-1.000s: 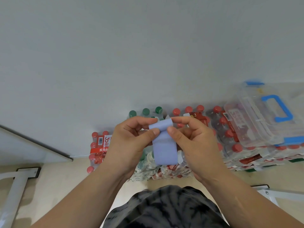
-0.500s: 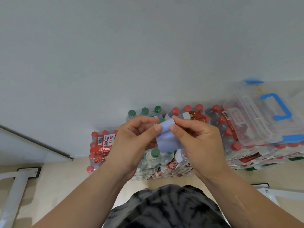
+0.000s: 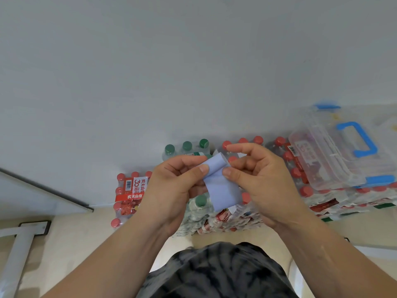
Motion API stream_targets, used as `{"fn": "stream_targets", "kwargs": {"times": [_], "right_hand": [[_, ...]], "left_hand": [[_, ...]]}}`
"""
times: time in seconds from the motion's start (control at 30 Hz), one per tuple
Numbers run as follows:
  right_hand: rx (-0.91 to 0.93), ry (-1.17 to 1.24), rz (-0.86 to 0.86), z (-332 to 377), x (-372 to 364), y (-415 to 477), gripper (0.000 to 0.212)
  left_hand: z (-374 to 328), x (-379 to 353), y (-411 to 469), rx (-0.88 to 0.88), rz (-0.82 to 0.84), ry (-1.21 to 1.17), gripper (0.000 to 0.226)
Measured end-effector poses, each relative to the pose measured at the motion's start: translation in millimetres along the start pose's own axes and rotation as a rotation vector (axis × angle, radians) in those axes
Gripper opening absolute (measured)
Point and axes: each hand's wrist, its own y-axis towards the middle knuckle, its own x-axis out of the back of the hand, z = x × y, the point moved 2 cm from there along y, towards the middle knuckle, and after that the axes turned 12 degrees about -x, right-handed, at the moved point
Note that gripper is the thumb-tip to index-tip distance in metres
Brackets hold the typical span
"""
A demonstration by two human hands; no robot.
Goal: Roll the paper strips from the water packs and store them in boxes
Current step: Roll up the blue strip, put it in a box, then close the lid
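Observation:
A pale blue paper strip (image 3: 221,188) hangs in front of me, its top end curled over into a small roll. My left hand (image 3: 174,186) pinches the roll's left side between thumb and fingers. My right hand (image 3: 257,179) pinches the right side with its thumb, its index finger lifted straight above the roll. Behind the hands lie shrink-wrapped water packs (image 3: 236,214) with red and green caps, stacked against the wall. A clear plastic box (image 3: 335,155) with a blue handle rests on the right packs, lid closed.
A pack of red-capped bottles (image 3: 129,192) stands at the left of the stack. A grey metal frame leg (image 3: 19,244) crosses the beige floor at lower left. The plain white wall (image 3: 193,72) fills the upper view. My dark patterned shorts (image 3: 217,272) show below.
The strip was rolled up short half a second ago; now a longer free tail hangs down again. My right index finger has lifted off the roll.

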Motion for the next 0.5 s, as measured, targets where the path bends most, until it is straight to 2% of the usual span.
{"fn": "stream_targets", "kwargs": {"times": [0.17,0.3,0.4,0.5], "right_hand": [[-0.016,-0.036,-0.024,-0.2,-3.5,-0.3,0.037],[0.011,-0.003,-0.039,4.9,-5.7,-1.8,0.02],[0.056,-0.043,-0.075,7.1,-6.6,-1.7,0.015],[0.079,-0.043,-0.069,8.5,-5.7,-0.5,0.018]], "left_hand": [[-1.6,2.1,1.1,-0.149,-0.008,0.209,0.017],[-5.3,2.0,-2.0,-0.277,0.066,0.318,0.019],[-4.6,2.0,-3.6,-0.275,0.094,0.294,0.023],[-4.9,1.3,-3.0,-0.174,0.092,0.149,0.02]]}}
